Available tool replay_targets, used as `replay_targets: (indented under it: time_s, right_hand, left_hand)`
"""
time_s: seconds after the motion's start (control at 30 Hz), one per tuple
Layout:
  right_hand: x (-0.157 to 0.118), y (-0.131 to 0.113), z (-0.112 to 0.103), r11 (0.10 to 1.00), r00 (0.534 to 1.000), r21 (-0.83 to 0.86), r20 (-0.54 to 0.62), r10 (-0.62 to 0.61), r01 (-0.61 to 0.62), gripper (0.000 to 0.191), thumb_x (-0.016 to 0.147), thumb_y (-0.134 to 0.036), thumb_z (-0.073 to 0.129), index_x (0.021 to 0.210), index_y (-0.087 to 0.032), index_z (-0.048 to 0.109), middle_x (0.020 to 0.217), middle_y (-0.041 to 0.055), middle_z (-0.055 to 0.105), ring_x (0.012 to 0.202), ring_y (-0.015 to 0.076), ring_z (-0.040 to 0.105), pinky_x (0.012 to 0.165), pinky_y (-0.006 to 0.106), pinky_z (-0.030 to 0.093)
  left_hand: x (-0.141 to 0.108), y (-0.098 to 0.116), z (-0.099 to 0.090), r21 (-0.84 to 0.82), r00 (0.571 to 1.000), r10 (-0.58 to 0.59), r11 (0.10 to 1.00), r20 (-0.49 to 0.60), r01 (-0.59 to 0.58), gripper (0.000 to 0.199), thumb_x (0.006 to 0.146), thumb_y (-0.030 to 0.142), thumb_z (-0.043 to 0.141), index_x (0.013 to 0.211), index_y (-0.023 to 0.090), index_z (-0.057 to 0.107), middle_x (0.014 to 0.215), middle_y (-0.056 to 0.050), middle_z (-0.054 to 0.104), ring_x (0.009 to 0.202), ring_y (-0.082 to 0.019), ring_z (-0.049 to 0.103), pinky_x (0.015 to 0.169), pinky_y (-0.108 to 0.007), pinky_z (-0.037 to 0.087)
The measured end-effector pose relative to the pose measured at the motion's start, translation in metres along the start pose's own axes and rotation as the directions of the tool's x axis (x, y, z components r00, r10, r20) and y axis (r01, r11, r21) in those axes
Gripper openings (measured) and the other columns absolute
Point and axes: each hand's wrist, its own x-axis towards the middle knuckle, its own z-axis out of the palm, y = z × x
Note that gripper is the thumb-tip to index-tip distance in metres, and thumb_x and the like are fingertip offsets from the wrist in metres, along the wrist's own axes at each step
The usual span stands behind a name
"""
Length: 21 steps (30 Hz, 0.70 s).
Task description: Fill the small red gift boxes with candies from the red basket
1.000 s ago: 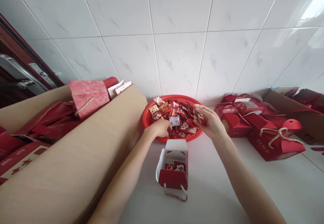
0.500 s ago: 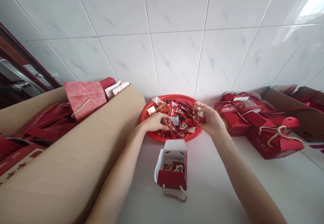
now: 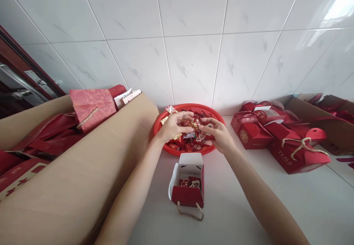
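Note:
Above the red plastic basket (image 3: 157,124) my two hands meet over a heap of wrapped candies (image 3: 189,147). A shiny red wrapped candy (image 3: 196,122) with gold lettering sits between my fingertips. My left hand (image 3: 174,127) closes on its left side with thumb and fingers. My right hand (image 3: 218,132) pinches its right side; another candy with a pale label (image 3: 209,127) shows at its fingers, and I cannot tell whether it is held. In front of the basket stands an open red gift box (image 3: 188,196) with a rope handle and several candies (image 3: 195,183) inside.
A large cardboard box (image 3: 121,138) of red gift bags (image 3: 94,106) flanks my left arm. To the right stand several closed red gift boxes (image 3: 298,152), with another cardboard box (image 3: 326,127) beyond them. A tiled wall (image 3: 190,68) rises behind the basket.
My right hand has moved left over the basket toward my left hand. The left hand has lifted from the heap, and a red candy is now between both hands.

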Motion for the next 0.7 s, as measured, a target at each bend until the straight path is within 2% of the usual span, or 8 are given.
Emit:
replay_targets:
  time_s: [0.17,0.27,0.4,0.5,0.53,0.6,0.67,0.7]
  right_hand:
    - [0.003,0.007,-0.003,0.999,0.999,0.02,-0.011,-0.049,0.049,0.049,0.048,-0.034,0.093,0.083,-0.021,0.062,0.067,-0.0036,0.061,0.053,0.0108,0.052,0.04,0.021,0.036]
    - [0.005,0.01,-0.004,0.998,0.997,0.003,-0.021,-0.068,0.068,0.049,0.049,-0.036,0.093,0.085,-0.021,0.063,0.063,-0.0043,0.06,0.05,0.0113,0.051,0.042,0.023,0.039]
    - [0.007,0.01,-0.006,0.987,0.988,-0.089,-0.067,-0.137,0.13,0.042,0.056,-0.039,0.09,0.088,-0.021,0.07,0.066,-0.0022,0.062,0.056,0.0126,0.055,0.049,0.026,0.045]
    - [0.01,0.007,-0.008,0.99,0.985,-0.057,-0.104,-0.138,0.132,0.034,0.057,-0.035,0.089,0.081,-0.021,0.07,0.071,-0.0004,0.064,0.059,0.0123,0.056,0.051,0.026,0.046]
    - [0.011,0.006,-0.009,0.992,0.986,-0.038,-0.115,-0.121,0.117,0.032,0.056,-0.033,0.088,0.078,-0.021,0.069,0.072,0.0,0.065,0.059,0.0125,0.056,0.05,0.026,0.045]
    - [0.013,0.006,-0.01,0.996,0.988,-0.017,-0.129,-0.084,0.082,0.029,0.056,-0.031,0.086,0.077,-0.021,0.068,0.073,0.0011,0.066,0.058,0.0129,0.056,0.047,0.026,0.043]
    - [0.015,0.008,-0.011,0.998,0.991,-0.01,-0.12,-0.064,0.063,0.028,0.055,-0.029,0.085,0.077,-0.021,0.069,0.076,0.0022,0.068,0.058,0.0133,0.056,0.046,0.026,0.042]
    - [0.015,0.009,-0.011,0.998,0.992,-0.006,-0.11,-0.06,0.06,0.028,0.056,-0.029,0.085,0.077,-0.021,0.069,0.078,0.0027,0.069,0.059,0.0133,0.056,0.046,0.026,0.042]
  left_hand:
    - [0.0,0.01,0.009,0.048,0.998,-0.009,0.999,0.067,0.006,0.06,0.064,0.04,0.086,0.118,0.018,0.072,0.118,-0.011,0.071,0.114,-0.028,0.063,0.091,-0.038,0.055]
    - [0.002,0.006,0.008,0.058,0.997,0.011,0.998,0.077,-0.015,0.052,0.069,0.04,0.082,0.115,0.018,0.073,0.117,-0.01,0.072,0.11,-0.028,0.065,0.092,-0.038,0.055]
    - [0.007,-0.011,-0.013,0.273,0.997,0.061,0.961,-0.047,-0.046,0.04,0.071,0.028,0.076,0.111,0.019,0.075,0.117,-0.007,0.074,0.112,-0.027,0.066,0.103,-0.04,0.051]
    - [0.01,-0.021,-0.03,0.54,0.976,0.091,0.841,-0.195,0.029,0.039,0.068,0.015,0.072,0.106,0.022,0.077,0.122,-0.006,0.072,0.117,-0.028,0.064,0.109,-0.041,0.046]
    - [0.01,-0.022,-0.032,0.6,0.972,0.108,0.799,-0.207,0.039,0.038,0.068,0.012,0.07,0.104,0.022,0.078,0.122,-0.006,0.072,0.118,-0.028,0.064,0.11,-0.04,0.046]
    - [0.012,-0.022,-0.029,0.655,0.988,0.086,0.755,-0.127,0.019,0.032,0.069,0.01,0.065,0.095,0.022,0.08,0.117,-0.005,0.075,0.114,-0.027,0.066,0.107,-0.037,0.048]
    - [0.014,-0.021,-0.016,0.651,0.994,-0.064,0.759,0.086,-0.007,0.029,0.07,0.009,0.062,0.087,0.023,0.08,0.103,-0.003,0.079,0.101,-0.024,0.07,0.096,-0.032,0.053]
    - [0.016,-0.021,-0.007,0.656,0.964,-0.177,0.755,0.198,0.004,0.029,0.068,0.008,0.062,0.083,0.024,0.08,0.094,-0.002,0.08,0.092,-0.023,0.072,0.089,-0.03,0.054]
